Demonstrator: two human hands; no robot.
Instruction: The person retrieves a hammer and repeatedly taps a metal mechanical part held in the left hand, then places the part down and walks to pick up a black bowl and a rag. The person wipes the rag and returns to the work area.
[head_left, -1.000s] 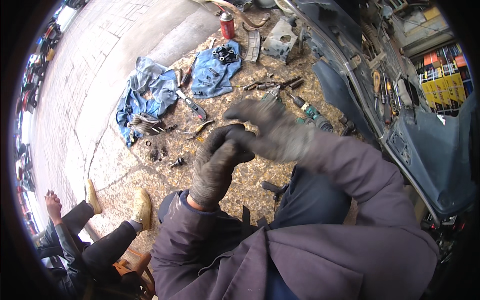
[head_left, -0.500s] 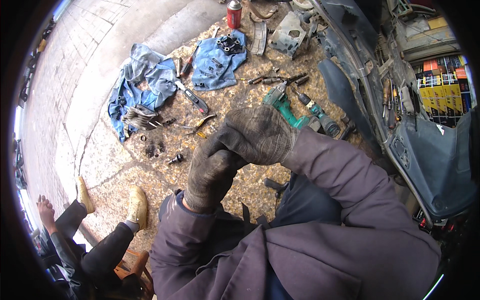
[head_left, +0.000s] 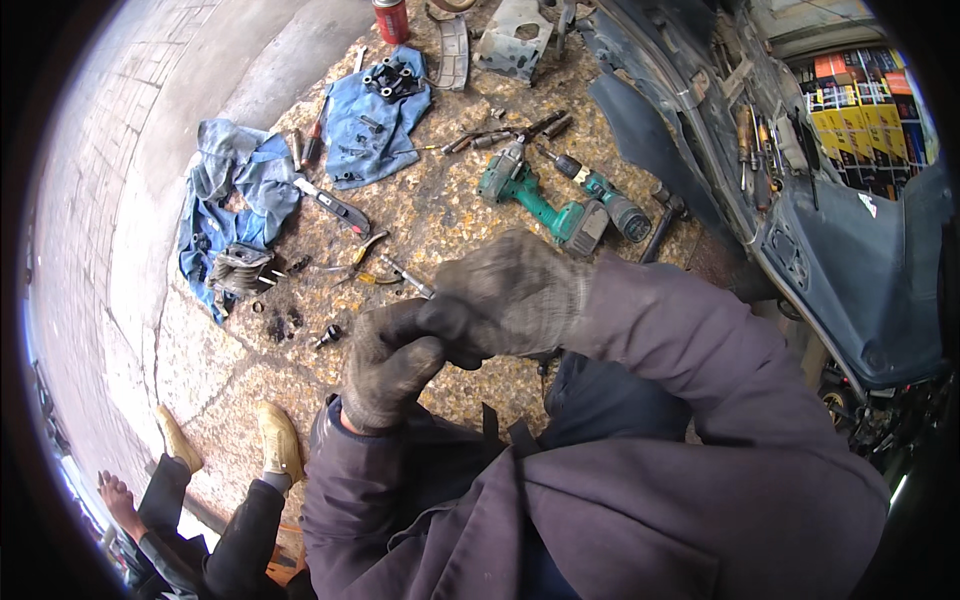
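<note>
Both my hands wear dirty grey-brown work gloves with dark palms and meet above the ground. My left hand (head_left: 390,365) is closed, its thumb and fingers pressed against the other glove. My right hand (head_left: 525,295) curls over from the right, its fingers bent. Whatever lies between them is hidden by the gloves. A shiny metal rod (head_left: 408,277) shows just beyond my right fingers; I cannot tell whether it is held or lies on the ground. Near it lie pliers (head_left: 362,258). A green impact driver (head_left: 530,200) and a green cordless drill (head_left: 605,198) rest beyond my right hand.
Blue rags (head_left: 245,180) lie at left, a greasy engine part (head_left: 240,270) on them. A utility knife (head_left: 335,207) sits nearby. Another rag (head_left: 365,130) bears a black part (head_left: 392,78). A red can (head_left: 391,20) stands far off. Vehicle panels (head_left: 850,280) line the right; a seated person's shoe (head_left: 278,440) is lower left.
The view has shifted, so the ground items sit further left and the drills show more fully. My hands have moved slightly lower, and the metal rod has come into sight beside them.
</note>
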